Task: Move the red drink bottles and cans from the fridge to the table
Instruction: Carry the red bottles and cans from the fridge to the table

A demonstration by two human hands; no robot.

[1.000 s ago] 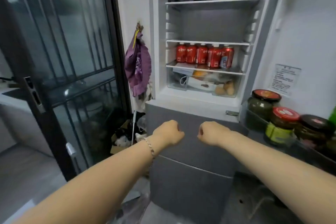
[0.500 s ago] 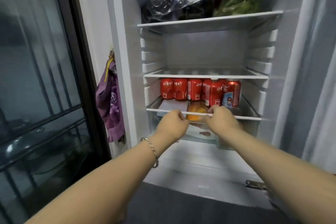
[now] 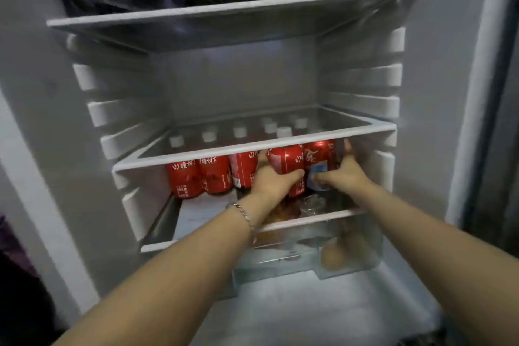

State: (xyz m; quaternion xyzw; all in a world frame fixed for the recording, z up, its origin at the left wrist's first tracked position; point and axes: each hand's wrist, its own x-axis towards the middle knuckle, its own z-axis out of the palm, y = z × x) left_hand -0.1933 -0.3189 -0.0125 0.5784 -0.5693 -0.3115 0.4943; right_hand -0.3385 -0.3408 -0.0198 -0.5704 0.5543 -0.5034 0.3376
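Both arms reach into the open fridge (image 3: pixel 438 64), to the low shelf (image 3: pixel 309 222) where the red drinks stand in a row under a glass shelf (image 3: pixel 196 156). The left hand (image 3: pixel 271 181) is wrapped round the body of a red bottle (image 3: pixel 286 160), fingers on one side and thumb on the other. The right hand (image 3: pixel 346 175) holds the red can (image 3: pixel 320 154) just beside it, with the thumb up along the can's right side and the fingers curled over its front. Each hand takes its drink low on the body, and I think this is because the glass shelf sits close over the white caps, so there is little room to take them from above. The bottle leans a little out of line, while the three other red bottles (image 3: pixel 214 174) stand upright to the left, touching each other. Probably the person takes two drinks at once to save a trip. They must come out forward and low, otherwise the caps can catch the shelf rim. Under the shelf is a clear drawer (image 3: pixel 351 255) with some food. The worktop is not in view.
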